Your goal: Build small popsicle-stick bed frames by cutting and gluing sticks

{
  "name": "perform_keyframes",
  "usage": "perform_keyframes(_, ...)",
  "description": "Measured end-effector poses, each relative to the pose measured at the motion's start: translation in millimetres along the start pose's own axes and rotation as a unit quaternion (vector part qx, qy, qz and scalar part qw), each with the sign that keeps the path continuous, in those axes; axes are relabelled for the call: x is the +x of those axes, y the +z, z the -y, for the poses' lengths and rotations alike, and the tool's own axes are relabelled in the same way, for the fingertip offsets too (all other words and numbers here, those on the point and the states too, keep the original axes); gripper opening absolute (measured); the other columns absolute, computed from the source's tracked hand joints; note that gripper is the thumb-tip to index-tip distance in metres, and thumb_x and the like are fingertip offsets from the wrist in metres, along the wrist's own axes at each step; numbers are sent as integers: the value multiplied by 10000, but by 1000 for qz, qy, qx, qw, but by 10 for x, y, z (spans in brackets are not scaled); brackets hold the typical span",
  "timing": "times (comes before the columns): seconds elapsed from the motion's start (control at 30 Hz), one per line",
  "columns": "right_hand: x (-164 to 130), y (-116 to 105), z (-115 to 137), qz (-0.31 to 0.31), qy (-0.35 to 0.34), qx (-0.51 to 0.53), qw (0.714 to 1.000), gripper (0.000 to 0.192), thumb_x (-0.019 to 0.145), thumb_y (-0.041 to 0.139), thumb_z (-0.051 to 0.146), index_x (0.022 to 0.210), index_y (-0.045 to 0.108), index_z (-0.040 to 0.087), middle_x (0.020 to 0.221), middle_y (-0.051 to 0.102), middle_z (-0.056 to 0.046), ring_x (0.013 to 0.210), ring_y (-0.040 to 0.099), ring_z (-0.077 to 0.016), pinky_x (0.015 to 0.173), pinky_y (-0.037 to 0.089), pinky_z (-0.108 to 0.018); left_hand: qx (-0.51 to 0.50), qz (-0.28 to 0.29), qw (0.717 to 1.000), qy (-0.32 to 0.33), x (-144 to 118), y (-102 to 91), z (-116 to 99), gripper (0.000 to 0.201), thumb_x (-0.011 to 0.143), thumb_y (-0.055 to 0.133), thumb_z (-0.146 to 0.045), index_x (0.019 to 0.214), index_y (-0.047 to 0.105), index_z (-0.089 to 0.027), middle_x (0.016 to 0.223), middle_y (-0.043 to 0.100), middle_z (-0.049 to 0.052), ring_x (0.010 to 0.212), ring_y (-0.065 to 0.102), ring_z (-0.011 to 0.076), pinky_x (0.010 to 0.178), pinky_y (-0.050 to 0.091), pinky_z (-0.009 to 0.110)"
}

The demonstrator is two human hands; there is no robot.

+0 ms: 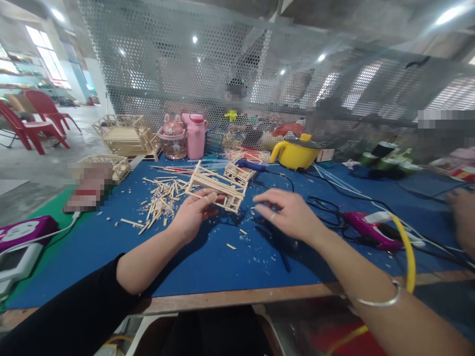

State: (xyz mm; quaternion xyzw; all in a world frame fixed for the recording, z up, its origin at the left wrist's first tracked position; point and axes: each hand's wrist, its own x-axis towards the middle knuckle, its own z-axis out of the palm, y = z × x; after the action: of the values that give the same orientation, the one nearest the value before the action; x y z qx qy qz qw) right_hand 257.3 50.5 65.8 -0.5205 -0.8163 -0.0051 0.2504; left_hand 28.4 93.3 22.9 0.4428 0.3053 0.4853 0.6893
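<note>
My left hand point(198, 207) is closed around one end of a small wooden stick model point(218, 185), a frame of thin pale sticks held tilted above the blue mat. To its right, my right hand point(287, 212) hangs over the mat, fingers bent and apart, with nothing visible between them; it does not touch the model. A pile of short wooden sticks point(163, 200) lies left of the model. Behind the model sits another small stick piece point(239, 173), with a blue-handled tool point(250, 165) lying across it.
A yellow pot point(299, 152), pink bottle point(196, 136) and larger stick model point(128, 136) line the back. Black cables point(330, 212) and a purple item point(371, 230) lie right. Another person's hand point(462, 215) shows at the right edge. A phone point(89, 185) lies left.
</note>
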Motion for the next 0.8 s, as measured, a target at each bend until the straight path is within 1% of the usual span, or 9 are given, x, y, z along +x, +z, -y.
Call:
perform_keyframes(0.07,251,-82,-167,-82,51,-24,995,232,859,521,301,937,706,183,940,703,-57,767,626,-172,741,487,-299,2,1,1000,-4,-4,7,0,250,720,729,-346,879,649,-172,976,717,49,888,632,133,711,465,221)
perform_keyframes(0.13,564,-84,-352,-97,79,-76,989,283,853,509,281,1040,679,155,1004,693,-88,856,630,-206,804,479,-322,4,-2,1000,-7,-5,12,-2,243,723,727,-340,877,645,-171,955,720,50,866,633,129,705,466,220)
perform_keyframes(0.23,1027,31,-612,0,111,-191,975,418,898,437,305,1257,550,123,1316,550,-156,1200,497,-271,993,377,-377,15,-5,1000,-7,-3,11,-6,220,746,707,-331,890,646,-176,961,719,49,866,632,126,707,468,219)
perform_keyframes(0.3,1266,138,-756,50,134,-200,969,464,882,473,371,1264,541,117,1311,553,-179,1189,507,-304,964,395,-396,19,-1,1000,-6,-2,8,-7,212,762,692,-333,900,647,-178,974,716,49,877,630,127,713,469,221)
perform_keyframes(0.4,1488,262,-921,106,158,-182,965,389,808,589,391,1117,641,159,1137,670,-143,1034,605,-286,866,447,-342,16,2,1000,-9,-5,10,-12,226,763,690,-350,904,645,-179,974,715,50,877,628,130,713,470,224)
perform_keyframes(0.5,1575,285,-1014,110,174,-163,965,272,757,645,317,979,684,165,1061,701,-132,989,623,-277,843,449,-322,13,0,1000,-15,-11,18,-21,234,757,697,-351,906,641,-180,989,713,49,870,626,126,709,468,221)
perform_keyframes(0.6,1561,203,-1028,65,185,-134,971,250,787,601,313,968,671,155,1084,690,-142,996,616,-276,842,448,-330,9,-2,1000,-17,-18,23,-28,231,750,703,-344,897,642,-177,996,712,51,871,625,126,713,468,222)
perform_keyframes(0.7,1440,42,-959,-13,202,-89,975,342,900,408,360,1066,607,137,1077,677,-154,930,628,-245,775,472,-322,11,2,1000,-15,-22,24,-27,232,749,704,-350,890,649,-174,986,713,55,865,624,129,708,462,225)
perform_keyframes(0.8,1173,-164,-773,-92,211,-14,973,474,960,172,427,1156,502,150,917,679,-110,688,618,-174,583,474,-272,7,5,1000,-13,-22,26,-23,240,737,712,-350,883,648,-170,958,715,60,852,627,141,696,458,236)
